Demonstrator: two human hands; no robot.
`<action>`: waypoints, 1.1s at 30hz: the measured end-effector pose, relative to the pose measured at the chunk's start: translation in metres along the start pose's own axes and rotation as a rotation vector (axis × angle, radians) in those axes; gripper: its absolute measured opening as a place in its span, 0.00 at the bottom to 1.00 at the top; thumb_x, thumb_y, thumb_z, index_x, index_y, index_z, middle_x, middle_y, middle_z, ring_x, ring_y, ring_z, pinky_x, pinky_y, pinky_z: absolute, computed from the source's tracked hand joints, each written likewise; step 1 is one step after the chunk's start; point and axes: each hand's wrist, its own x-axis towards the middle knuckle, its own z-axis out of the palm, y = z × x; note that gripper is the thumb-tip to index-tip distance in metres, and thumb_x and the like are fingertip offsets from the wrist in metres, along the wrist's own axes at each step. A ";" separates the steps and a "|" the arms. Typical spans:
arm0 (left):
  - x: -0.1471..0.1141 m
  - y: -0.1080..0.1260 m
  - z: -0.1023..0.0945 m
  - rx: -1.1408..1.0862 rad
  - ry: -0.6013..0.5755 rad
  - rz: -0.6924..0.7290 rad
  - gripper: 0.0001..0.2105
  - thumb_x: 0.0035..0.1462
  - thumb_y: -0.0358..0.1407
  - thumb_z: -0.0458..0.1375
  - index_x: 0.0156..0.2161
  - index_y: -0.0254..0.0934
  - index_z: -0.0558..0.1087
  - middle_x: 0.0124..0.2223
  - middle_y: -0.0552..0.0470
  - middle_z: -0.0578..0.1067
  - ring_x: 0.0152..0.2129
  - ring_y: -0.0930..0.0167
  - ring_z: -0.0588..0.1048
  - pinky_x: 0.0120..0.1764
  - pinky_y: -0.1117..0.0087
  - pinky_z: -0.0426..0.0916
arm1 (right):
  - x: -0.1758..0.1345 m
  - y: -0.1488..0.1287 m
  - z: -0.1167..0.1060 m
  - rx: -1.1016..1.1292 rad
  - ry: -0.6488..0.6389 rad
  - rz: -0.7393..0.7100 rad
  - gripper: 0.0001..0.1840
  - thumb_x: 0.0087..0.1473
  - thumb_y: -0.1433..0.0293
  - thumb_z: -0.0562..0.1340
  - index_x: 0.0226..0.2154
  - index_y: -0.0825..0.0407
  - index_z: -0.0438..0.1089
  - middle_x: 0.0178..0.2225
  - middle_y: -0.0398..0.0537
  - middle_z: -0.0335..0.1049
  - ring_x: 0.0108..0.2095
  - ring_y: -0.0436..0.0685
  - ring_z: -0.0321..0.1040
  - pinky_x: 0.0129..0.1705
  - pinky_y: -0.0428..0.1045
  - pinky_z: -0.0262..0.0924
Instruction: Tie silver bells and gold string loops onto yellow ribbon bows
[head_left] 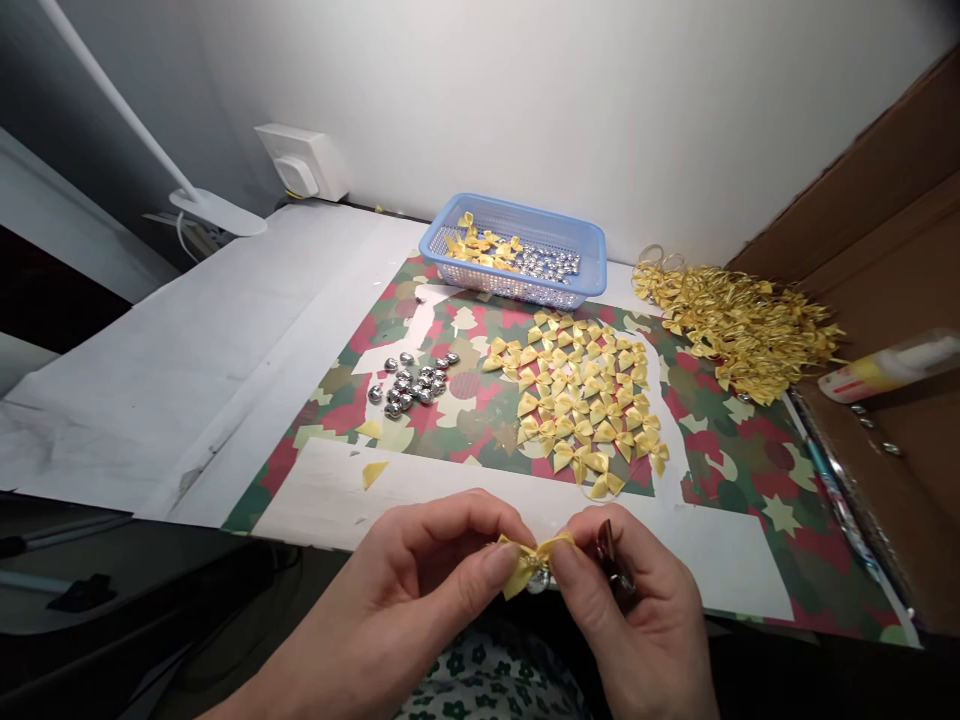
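Close to the table's front edge, a yellow ribbon bow (517, 574) is stretched between my two hands. My left hand (431, 570) pinches its left side with thumb and forefinger. On the other side, my right hand (630, 600) pinches the bow's right loop. A shiny silver bell-like piece (538, 579) hangs at the bow's centre. Tucked in my right hand's fingers is a dark red-brown tool (607, 545), its kind mostly hidden. Beyond my hands, many yellow bows (581, 390) lie spread out, with loose silver pieces (412, 384) left of them.
A blue plastic basket (592, 240) with bows and silver pieces stands by the wall. At the right are a heap of gold-yellow bows with cords (742, 320), a glue-like bottle (877, 372) and cardboard (885, 190). A white lamp (217, 212) stands at the left.
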 end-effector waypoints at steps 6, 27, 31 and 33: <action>0.001 -0.005 0.000 -0.034 -0.028 -0.016 0.11 0.58 0.42 0.69 0.33 0.36 0.78 0.30 0.54 0.72 0.29 0.72 0.68 0.33 0.75 0.65 | 0.001 0.003 0.002 -0.046 0.000 -0.119 0.18 0.60 0.58 0.67 0.25 0.52 0.68 0.21 0.37 0.54 0.22 0.46 0.48 0.25 0.47 0.42; -0.001 0.004 -0.002 -0.122 -0.045 -0.144 0.10 0.54 0.42 0.71 0.31 0.37 0.84 0.29 0.52 0.76 0.29 0.72 0.71 0.36 0.76 0.67 | 0.001 0.001 0.000 0.022 -0.012 -0.005 0.20 0.59 0.55 0.68 0.25 0.51 0.69 0.21 0.38 0.53 0.23 0.47 0.48 0.25 0.46 0.44; 0.002 0.004 0.000 -0.113 -0.041 -0.123 0.10 0.56 0.43 0.70 0.33 0.38 0.84 0.30 0.52 0.77 0.30 0.72 0.72 0.37 0.77 0.69 | 0.003 0.003 0.002 0.012 -0.020 -0.031 0.18 0.60 0.58 0.67 0.26 0.52 0.68 0.22 0.37 0.55 0.23 0.46 0.49 0.26 0.45 0.45; 0.006 0.001 -0.001 -0.070 -0.016 -0.098 0.12 0.54 0.46 0.71 0.33 0.39 0.84 0.31 0.51 0.79 0.31 0.70 0.74 0.37 0.76 0.70 | 0.007 0.005 0.004 -0.008 -0.081 -0.026 0.19 0.61 0.58 0.66 0.26 0.52 0.67 0.23 0.38 0.57 0.24 0.46 0.50 0.26 0.44 0.46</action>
